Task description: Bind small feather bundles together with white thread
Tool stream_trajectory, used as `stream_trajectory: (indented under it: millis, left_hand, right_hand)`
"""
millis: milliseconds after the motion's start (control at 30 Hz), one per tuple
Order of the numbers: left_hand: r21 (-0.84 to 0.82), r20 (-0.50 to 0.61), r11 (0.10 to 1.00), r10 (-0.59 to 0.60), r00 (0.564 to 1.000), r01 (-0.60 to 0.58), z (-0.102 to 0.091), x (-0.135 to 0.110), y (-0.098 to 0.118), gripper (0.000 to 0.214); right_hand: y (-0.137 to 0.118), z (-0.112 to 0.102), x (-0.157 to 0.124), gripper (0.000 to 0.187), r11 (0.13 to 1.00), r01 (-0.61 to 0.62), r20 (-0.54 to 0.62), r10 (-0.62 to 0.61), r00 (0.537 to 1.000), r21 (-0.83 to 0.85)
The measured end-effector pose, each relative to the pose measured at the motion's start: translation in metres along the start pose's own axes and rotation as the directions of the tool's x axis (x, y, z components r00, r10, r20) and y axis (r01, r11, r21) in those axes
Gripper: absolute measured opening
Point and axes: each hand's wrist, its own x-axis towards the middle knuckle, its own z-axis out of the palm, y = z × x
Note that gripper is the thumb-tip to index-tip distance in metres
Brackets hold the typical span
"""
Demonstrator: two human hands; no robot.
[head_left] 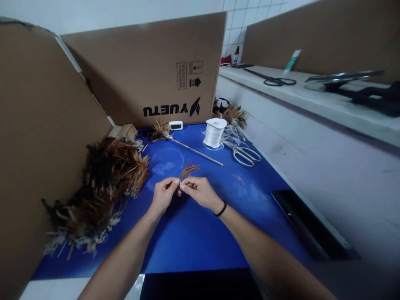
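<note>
Near the middle of the blue tabletop (190,246), my left hand (164,193) and my right hand (201,191) meet with their fingertips pinched together. Between them is a small tuft of brown feathers (189,168), its tips fanning up and to the right; the base is hidden by the fingers. Beyond the hands lies a thin stick (196,151) with a bunch of feathers (160,130) fixed at its left end. A white spool (215,132) of string or ribbon stands upright farther back, and silver-handled scissors (246,156) lie beside it.
Large feather piles (115,166) lie along the left side. A cardboard panel (140,75) closes off the back. A small white device (176,125) stands before it. At right lies a black phone-like slab (308,223). Black scissors (271,78) rest on the raised ledge.
</note>
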Motion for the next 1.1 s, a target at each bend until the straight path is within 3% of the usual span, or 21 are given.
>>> stream_trajectory:
  millis: [133,200,333,400,467,533,600,700,767,867,967,1100]
  left_hand:
    - [0.003,-0.019,1.0,-0.03,0.999,0.03,0.003,-0.002,0.001,0.021]
    - [0.089,-0.025,0.996,0.022,0.999,-0.02,0.002,-0.003,0.0,0.02]
    - [0.358,0.078,0.904,0.219,0.973,-0.233,0.0,-0.003,-0.001,0.025]
    - [0.426,0.169,0.856,0.243,0.955,-0.293,-0.001,-0.003,-0.003,0.024]
    - [0.447,0.269,0.829,0.234,0.934,-0.336,-0.002,-0.003,-0.004,0.023]
    - [0.421,0.36,0.833,0.21,0.909,-0.359,-0.003,-0.003,-0.003,0.02]
    - [0.344,0.417,0.879,0.172,0.893,-0.33,-0.005,-0.002,0.001,0.017]
    - [0.193,0.456,0.967,0.061,0.888,-0.165,-0.007,0.0,0.009,0.016]
    - [0.086,0.444,0.996,-0.009,0.896,-0.033,-0.007,0.0,0.011,0.02]
    - [-0.134,0.336,0.984,-0.068,0.939,0.119,-0.002,-0.001,0.009,0.022]
    - [-0.333,0.225,0.918,-0.145,0.964,0.215,0.002,-0.002,0.004,0.021]
    - [-0.48,0.161,0.835,-0.217,0.963,0.268,0.005,-0.001,0.004,0.02]
  right_hand:
    - [0.0,0.0,-0.005,0.021,0.949,0.149,0.029,-0.147,0.989,-0.277]
    - [0.0,-0.001,-0.007,0.022,0.888,0.194,0.061,-0.186,0.981,-0.417]
    - [-0.002,-0.005,-0.009,0.022,0.652,0.315,0.158,-0.289,0.944,-0.69]
    - [-0.004,-0.009,-0.009,0.021,0.509,0.354,0.218,-0.308,0.926,-0.784]
    - [-0.006,-0.015,-0.008,0.02,0.439,0.366,0.253,-0.295,0.921,-0.82]
    - [-0.006,-0.022,-0.005,0.019,0.481,0.36,0.253,-0.274,0.928,-0.799]
    - [-0.004,-0.029,-0.001,0.019,0.626,0.339,0.234,-0.247,0.94,-0.702]
    - [0.003,-0.036,0.005,0.017,0.893,0.226,0.202,-0.156,0.967,-0.39]
    - [0.008,-0.037,0.008,0.017,0.987,0.079,0.18,-0.054,0.982,-0.138]
    - [0.011,-0.03,0.009,0.019,0.994,-0.041,0.126,0.027,0.992,0.105]
    - [0.007,-0.018,0.008,0.017,0.989,-0.06,-0.009,0.062,0.998,0.137]
    - [0.0,-0.004,0.003,0.014,0.99,-0.048,-0.109,0.063,0.992,0.133]
